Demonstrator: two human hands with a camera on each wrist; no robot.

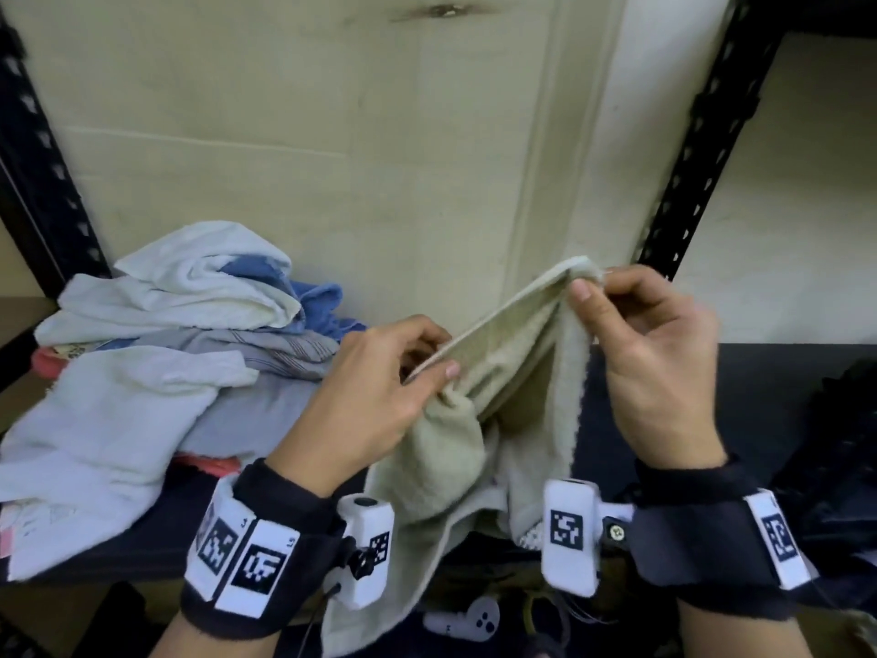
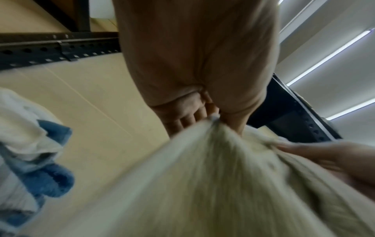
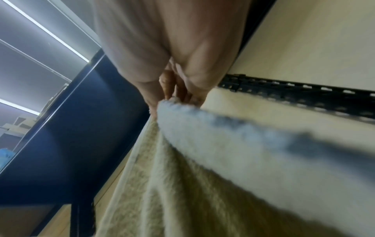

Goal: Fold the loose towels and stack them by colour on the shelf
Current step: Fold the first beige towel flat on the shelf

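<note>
Head view: I hold the beige towel (image 1: 479,420) in front of the shelf (image 1: 712,372). My right hand (image 1: 659,363) pinches 1 top corner, higher and farther. My left hand (image 1: 375,396) pinches the hem, lower and nearer. The taut edge slopes up to the right; the rest hangs. The loose towel pile (image 1: 156,349) lies left.

Left wrist view: fingers (image 2: 188,115) pinch gathered cloth (image 2: 202,184).

Right wrist view: fingers (image 3: 172,85) pinch the corner (image 3: 172,105).

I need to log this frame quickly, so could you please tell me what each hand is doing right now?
Left hand: pinching the top edge of the beige towel.
Right hand: pinching the same towel's upper corner.
</note>
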